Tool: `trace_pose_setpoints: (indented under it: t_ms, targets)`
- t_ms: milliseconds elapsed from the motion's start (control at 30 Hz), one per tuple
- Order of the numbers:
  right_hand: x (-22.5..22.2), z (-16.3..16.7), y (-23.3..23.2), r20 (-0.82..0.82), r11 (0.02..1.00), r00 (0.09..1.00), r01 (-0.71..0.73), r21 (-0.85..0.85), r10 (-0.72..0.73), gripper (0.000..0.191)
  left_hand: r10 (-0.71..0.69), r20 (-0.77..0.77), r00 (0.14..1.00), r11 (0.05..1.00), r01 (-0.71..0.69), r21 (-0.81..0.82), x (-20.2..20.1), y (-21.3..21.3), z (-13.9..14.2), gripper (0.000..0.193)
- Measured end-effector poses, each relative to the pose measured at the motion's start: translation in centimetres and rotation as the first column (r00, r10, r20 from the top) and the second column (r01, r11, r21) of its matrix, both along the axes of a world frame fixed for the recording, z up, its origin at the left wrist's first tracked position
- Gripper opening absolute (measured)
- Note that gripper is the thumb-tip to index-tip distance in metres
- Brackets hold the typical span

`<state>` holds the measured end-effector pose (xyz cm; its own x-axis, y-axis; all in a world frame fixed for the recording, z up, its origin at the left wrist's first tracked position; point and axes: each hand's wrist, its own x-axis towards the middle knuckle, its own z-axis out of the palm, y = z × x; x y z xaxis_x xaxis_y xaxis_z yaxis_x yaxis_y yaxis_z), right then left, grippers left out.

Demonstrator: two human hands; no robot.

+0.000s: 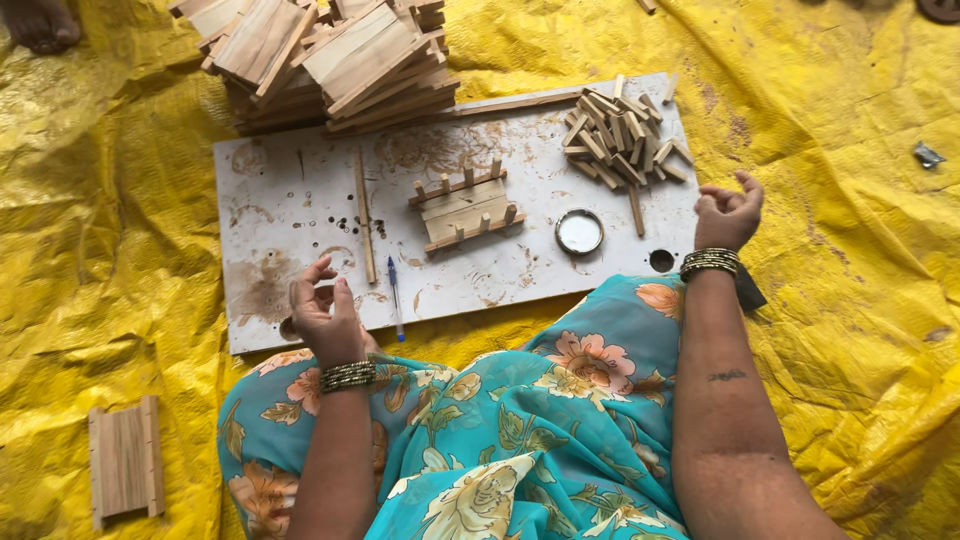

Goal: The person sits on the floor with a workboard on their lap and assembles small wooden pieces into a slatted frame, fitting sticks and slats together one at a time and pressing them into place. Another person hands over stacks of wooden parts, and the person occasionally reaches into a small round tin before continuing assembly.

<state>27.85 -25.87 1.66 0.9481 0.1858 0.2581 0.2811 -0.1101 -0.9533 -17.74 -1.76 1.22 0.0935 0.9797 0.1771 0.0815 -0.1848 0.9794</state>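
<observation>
My left hand (pixel 322 310) hovers over the near left edge of a stained white board (pixel 300 190), fingers loosely curled and apart, holding nothing. My right hand (pixel 728 212) is raised at the board's right end, fingers curled, nothing visible in it. In the middle of the board lies a small wooden frame (pixel 466 208) of flat slats with short pegs sticking out. A long thin wooden stick (pixel 365 215) and a blue pen (pixel 396 297) lie between my left hand and the frame. A round lid of white paste (pixel 579 232) sits near my right hand.
A heap of short wooden pegs (pixel 620 140) lies at the board's far right. Stacks of flat wooden slats (pixel 330 55) stand behind the board. A finished slat panel (pixel 125 460) rests on the yellow tarp (pixel 850 300) at near left. Another person's foot (pixel 40 22) shows top left.
</observation>
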Motion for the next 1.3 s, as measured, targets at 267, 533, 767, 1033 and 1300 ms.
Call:
trace_pose_setpoints:
  t_ms: [267,533,767,1033,1300]
  targets:
    - [-1.5,-0.1,4.6,0.261,0.846,0.951,-0.001,-0.533,0.166,0.052,-0.093,-0.075,0.993,0.996,0.093,-0.015,1.8,0.2,-1.3,0.029]
    - [-2.1,0.0,6.6,0.414,0.682,0.854,0.1,-0.725,0.315,0.065,-0.112,-0.088,0.99,0.994,0.111,-0.008,3.0,-0.6,-1.7,0.03]
    - [-0.9,-1.4,6.1,0.329,0.723,0.918,0.07,-0.687,0.223,0.066,-0.132,-0.116,0.984,0.991,0.128,-0.044,3.6,-0.8,-1.9,0.03]
    - [-2.4,-0.6,4.5,0.206,0.887,0.942,-0.154,-0.435,0.264,0.064,-0.179,-0.093,0.979,0.981,0.171,-0.088,5.8,-1.7,-3.6,0.022]
    - [-15.4,-2.9,3.7,-0.274,0.739,0.7,-0.67,0.07,0.66,0.07,-0.627,-0.082,0.774,0.772,0.604,-0.199,8.3,-7.6,-3.8,0.035]
